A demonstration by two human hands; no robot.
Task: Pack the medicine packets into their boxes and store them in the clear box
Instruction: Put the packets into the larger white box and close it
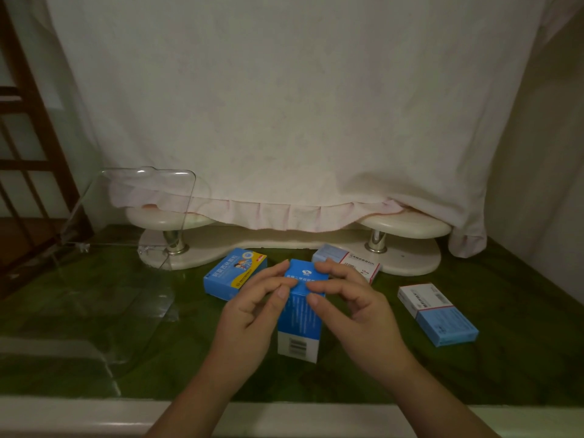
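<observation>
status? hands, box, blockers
Left hand and right hand both pinching the top of the upright blue box. Clear box sits open at left. Nothing between them.

White and red medicine box reads "10mg"; print on the other boxes is too blurred to read.
</observation>
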